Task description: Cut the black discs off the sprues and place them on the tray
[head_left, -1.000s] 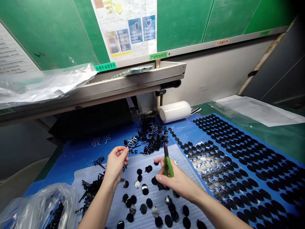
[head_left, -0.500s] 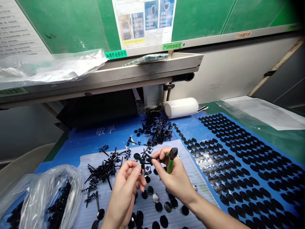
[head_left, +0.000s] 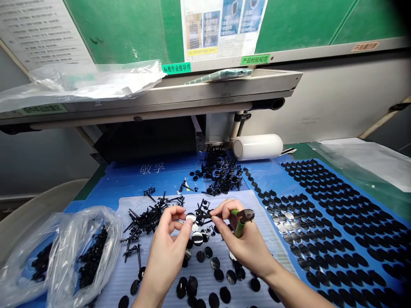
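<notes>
My left hand has its thumb and fingers closed at the edge of a shiny round black disc. Another glossy disc shows just below its fingertips. My right hand pinches the end of a thin black plastic sprue and also keeps green-handled cutters in its palm, their dark jaws pointing up and to the right. Loose black discs lie below and between the hands on the pale foam sheet.
Black sprues are piled left of my hands, and black parts beyond them. Rows of discs cover the blue mat at right. A plastic bag of parts lies at left. A white roll sits under the shelf.
The view has shifted, so the scene sits further right. My left fingers have opened from a tight curl and now meet a disc near the sprue. The right hand still holds the cutters.
</notes>
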A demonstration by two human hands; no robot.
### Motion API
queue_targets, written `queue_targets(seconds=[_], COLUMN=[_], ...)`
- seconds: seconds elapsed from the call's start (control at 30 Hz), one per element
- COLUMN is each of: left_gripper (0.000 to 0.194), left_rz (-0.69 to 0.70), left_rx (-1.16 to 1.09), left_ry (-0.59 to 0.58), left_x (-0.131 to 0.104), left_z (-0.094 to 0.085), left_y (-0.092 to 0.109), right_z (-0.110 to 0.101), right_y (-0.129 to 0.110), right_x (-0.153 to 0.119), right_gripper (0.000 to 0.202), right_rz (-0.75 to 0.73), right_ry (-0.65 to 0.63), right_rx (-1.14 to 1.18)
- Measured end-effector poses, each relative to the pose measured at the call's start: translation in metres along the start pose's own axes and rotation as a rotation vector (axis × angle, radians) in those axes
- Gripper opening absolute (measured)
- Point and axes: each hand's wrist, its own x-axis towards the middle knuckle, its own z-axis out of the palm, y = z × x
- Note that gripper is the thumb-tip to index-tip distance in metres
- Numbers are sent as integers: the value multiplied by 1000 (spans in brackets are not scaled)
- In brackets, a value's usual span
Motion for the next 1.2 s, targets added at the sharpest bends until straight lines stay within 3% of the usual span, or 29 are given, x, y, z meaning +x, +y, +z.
queue_targets(seconds=[0.07,0.17,0.23,0.3,0.4,0.47,0.67,0.77,0.83,0.9,1.0,1.07,1.2], left_gripper=[25,15,11,12,19,23,23,24,31,31,30,29,28], left_rz=[141,329,312,202,104,106,128,154,183,153,1,-69,-123], left_rx=[127,248,197,11,-222,-206,212,416,485,435,90,-54,-121], left_ry=[3,-78,-103,-75,10,97,448,458,455,420,207,127,202], left_x=[-2,-1,4,10,21,26,36,34,25,13,-5,-11,-12], left_z=[-7,-13,-13,-13,-16,-24,-80,-93,-84,-63,-23,-1,17], left_y=[5,9,6,-3,-21,-32,-46,-47,-47,-45,-40,-36,-25], right_z=[0,3,6,8,10,10,8,9,11,13,18,19,9], right_y=[-1,-3,-3,-1,3,6,8,6,3,0,-6,-11,-16], right_x=[2,4,5,6,7,7,6,4,3,2,0,-2,-7], right_gripper=[14,13,11,11,14,15,19,25,27,28,29,28,19], right_rz=[11,1,7,27,32,24,-54,-111,-137,-162,-198,-210,-130], right_ry=[-36,-124,-134,-105,-104,-121,-145,-150,-154,-157,-144,-137,-108], right_rx=[-5,-44,-97,-156,-238,-265,-226,-185,-171,-170,-181,-181,-153])
